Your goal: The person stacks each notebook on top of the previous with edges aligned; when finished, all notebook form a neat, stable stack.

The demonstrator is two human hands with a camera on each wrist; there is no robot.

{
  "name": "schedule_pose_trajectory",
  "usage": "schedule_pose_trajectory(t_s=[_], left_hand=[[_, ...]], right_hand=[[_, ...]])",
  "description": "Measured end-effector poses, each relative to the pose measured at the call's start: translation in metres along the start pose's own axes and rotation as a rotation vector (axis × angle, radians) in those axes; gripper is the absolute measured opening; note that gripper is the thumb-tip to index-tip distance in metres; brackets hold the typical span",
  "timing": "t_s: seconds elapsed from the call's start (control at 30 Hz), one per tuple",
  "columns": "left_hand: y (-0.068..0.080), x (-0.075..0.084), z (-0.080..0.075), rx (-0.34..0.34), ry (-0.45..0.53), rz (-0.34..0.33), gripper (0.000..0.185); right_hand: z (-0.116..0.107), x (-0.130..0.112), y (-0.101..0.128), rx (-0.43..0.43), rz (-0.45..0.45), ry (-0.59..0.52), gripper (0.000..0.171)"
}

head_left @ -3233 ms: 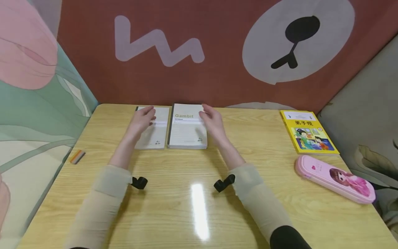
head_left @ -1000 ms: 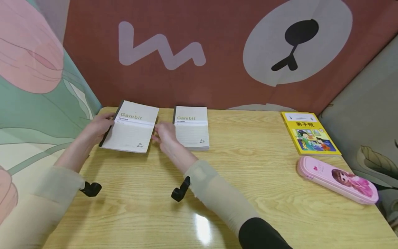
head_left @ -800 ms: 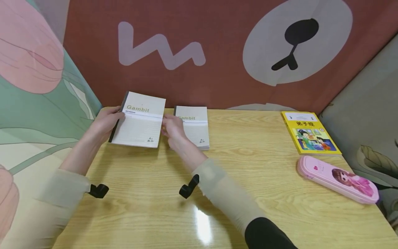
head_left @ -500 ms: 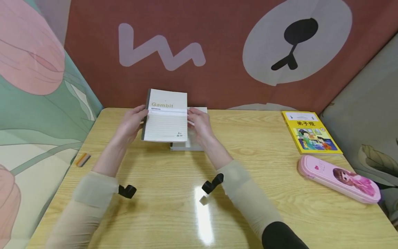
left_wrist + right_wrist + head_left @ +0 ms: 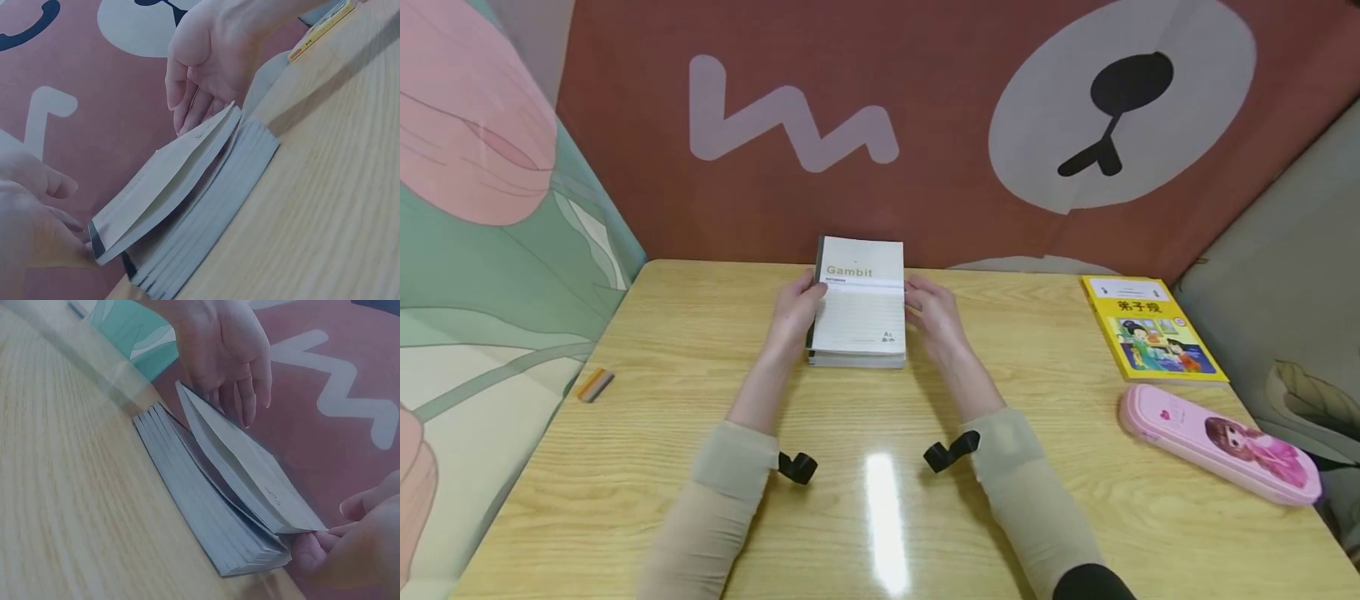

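Observation:
A white Gambit notebook [image 5: 859, 308] with a dark spine is held over a stack of similar notebooks [image 5: 857, 362] at the table's back edge. Both wrist views show a wedge of space between the held notebook [image 5: 159, 181] and the stack [image 5: 187, 494]. My left hand [image 5: 793, 312] grips the spine side, its thumb over the cover's edge. On the opposite side, my right hand [image 5: 936, 317] holds the edge, with fingers [image 5: 312, 550] tucked beneath the corner. The stack's covers are hidden under the upper notebook.
A yellow picture-covered book [image 5: 1153, 329] lies at the back right, with a pink pencil case [image 5: 1221, 442] in front of it. Near the left edge of the wooden table [image 5: 820, 533] sits a small striped eraser-like block [image 5: 596, 385]. A printed brown wall [image 5: 940, 100] rises behind.
Two notebook piles stood side by side earlier. Both hands picked up the left one and carried it rightward, and it is now lined up over the right pile, lower than half a second ago.

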State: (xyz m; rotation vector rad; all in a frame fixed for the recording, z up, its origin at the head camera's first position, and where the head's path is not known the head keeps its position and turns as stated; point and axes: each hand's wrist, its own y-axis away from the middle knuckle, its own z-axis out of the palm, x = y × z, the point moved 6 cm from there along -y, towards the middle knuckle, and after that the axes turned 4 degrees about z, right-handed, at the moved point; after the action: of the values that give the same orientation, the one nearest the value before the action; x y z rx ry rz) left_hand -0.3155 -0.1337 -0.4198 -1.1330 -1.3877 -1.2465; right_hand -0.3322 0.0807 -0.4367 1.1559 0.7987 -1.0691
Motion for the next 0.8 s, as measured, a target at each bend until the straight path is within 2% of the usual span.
schedule_pose_trajectory(t_s=[0.23,0.43,0.8], left_hand=[[-0.001,-0.009,0.004,0.026,-0.124,0.025,0.055],[-0.006,-0.012,0.007,0.005,-0.173,0.039,0.057],[-0.006,-0.02,0.002,-0.01,-0.25,-0.034,0.06]], right_hand=[[-0.004,0.009,-0.002,0.025,-0.015,0.088,0.055],[-0.007,0.009,-0.004,0.043,-0.028,0.144,0.055],[-0.003,0.01,-0.003,0.05,-0.038,0.222,0.054]])
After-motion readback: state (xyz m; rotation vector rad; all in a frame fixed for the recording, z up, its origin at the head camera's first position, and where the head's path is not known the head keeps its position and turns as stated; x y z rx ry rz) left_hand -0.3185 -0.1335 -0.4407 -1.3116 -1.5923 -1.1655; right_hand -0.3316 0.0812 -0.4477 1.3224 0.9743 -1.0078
